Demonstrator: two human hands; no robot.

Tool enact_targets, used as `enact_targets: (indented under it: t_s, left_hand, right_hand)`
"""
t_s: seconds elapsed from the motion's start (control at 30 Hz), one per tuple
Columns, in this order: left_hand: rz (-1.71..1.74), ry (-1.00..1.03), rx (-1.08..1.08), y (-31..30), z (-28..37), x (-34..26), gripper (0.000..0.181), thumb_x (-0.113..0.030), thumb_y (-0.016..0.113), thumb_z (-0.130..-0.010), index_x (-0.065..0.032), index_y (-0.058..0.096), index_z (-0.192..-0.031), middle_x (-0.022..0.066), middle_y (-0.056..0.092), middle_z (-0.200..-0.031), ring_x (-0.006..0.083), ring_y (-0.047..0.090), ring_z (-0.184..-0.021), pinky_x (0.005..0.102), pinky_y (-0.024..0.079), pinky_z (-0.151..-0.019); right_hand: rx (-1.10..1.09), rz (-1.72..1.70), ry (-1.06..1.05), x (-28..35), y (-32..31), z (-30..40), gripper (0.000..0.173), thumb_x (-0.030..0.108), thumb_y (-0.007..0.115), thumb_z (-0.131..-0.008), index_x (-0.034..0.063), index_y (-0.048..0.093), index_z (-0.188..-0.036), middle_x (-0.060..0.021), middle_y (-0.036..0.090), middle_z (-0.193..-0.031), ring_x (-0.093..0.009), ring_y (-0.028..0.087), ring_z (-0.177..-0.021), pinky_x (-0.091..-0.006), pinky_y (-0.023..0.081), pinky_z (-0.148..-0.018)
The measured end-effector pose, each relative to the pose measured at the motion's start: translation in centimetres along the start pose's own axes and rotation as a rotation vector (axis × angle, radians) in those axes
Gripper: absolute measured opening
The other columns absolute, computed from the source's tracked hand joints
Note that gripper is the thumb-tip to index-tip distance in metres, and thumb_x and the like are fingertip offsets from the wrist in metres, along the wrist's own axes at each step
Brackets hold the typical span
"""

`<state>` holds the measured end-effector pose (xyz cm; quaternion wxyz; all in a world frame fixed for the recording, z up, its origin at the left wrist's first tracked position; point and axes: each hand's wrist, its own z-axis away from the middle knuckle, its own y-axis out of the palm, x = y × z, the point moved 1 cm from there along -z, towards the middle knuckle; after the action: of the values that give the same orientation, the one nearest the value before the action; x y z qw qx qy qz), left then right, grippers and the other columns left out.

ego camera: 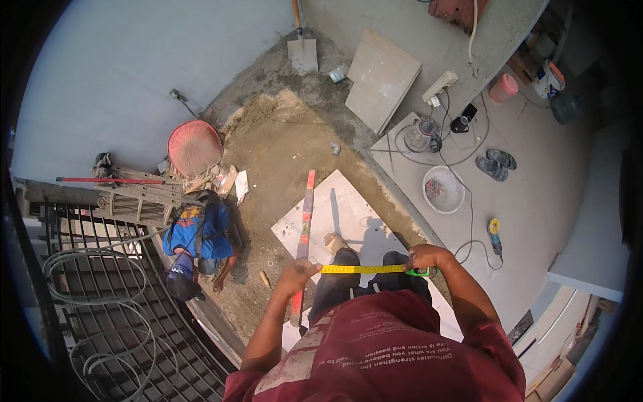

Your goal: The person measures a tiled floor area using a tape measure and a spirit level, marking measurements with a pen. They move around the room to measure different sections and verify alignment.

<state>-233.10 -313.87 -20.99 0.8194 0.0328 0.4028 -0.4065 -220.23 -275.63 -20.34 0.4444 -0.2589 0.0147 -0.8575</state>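
Observation:
A yellow tape measure blade [361, 270] stretches level across the front of my thighs. My left hand [300, 276] pinches its free end between thumb and fingers. At the other end, my right hand [426, 257] holds the tape where it leaves its green case [424, 272], which is partly hidden under the fingers. Below lies a large white floor tile [351, 211] on sandy ground, with a red and grey straight bar [306, 221] lying across its left part. The bar passes beneath my left hand.
A person in a blue shirt [201, 231] crouches at the left by a metal grate [120, 281]. Stacked tiles [382, 80] and a shovel [303, 54] are ahead. At the right are a white bucket [443, 189], an angle grinder [495, 235] with its cord, a kettle-like jug [419, 135] and sandals [496, 164].

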Motion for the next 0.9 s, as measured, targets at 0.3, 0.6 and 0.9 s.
enact_targets:
  t_s: [0.3, 0.6, 0.9]
  left_hand:
    - [-0.329, 0.161, 0.17, -8.6, -10.6, -8.3, 0.072, -0.024, 0.068, -0.086, 0.0115, 0.032, -0.136, 0.0197, 0.061, -0.113, 0.0232, 0.058, -0.103, 0.0288, 0.042, -0.095]
    - [-0.15, 0.194, 0.303, -12.6, -10.1, -19.2, 0.057, 0.0, 0.064, -0.082, -0.0003, 0.039, -0.133, 0.0074, 0.063, -0.099, 0.0149, 0.06, -0.087, 0.0293, 0.05, -0.075]
    - [-0.686, 0.329, 0.623, -15.2, -24.7, -19.9, 0.029, -0.011, 0.075, -0.077, -0.003, 0.063, -0.102, 0.0011, 0.056, -0.1, 0.0121, 0.058, -0.082, 0.0275, 0.046, -0.078]
  right_hand:
    - [-0.22, -0.408, 0.277, -5.6, 5.3, -0.4, 0.049, 0.048, 0.07, -0.072, 0.0038, 0.07, -0.093, -0.0179, 0.067, -0.096, -0.031, 0.064, -0.091, -0.04, 0.049, -0.078]
    - [-0.243, -0.97, 0.566, -7.0, 18.5, -4.7, 0.045, 0.046, 0.064, -0.079, 0.0026, 0.072, -0.087, -0.0147, 0.069, -0.081, -0.024, 0.066, -0.074, -0.0375, 0.051, -0.072]
    - [-0.513, -1.322, 0.477, 4.5, 25.5, -9.7, 0.035, 0.039, 0.061, -0.083, 0.0056, 0.071, -0.091, -0.0131, 0.066, -0.076, -0.02, 0.064, -0.068, -0.034, 0.05, -0.066]
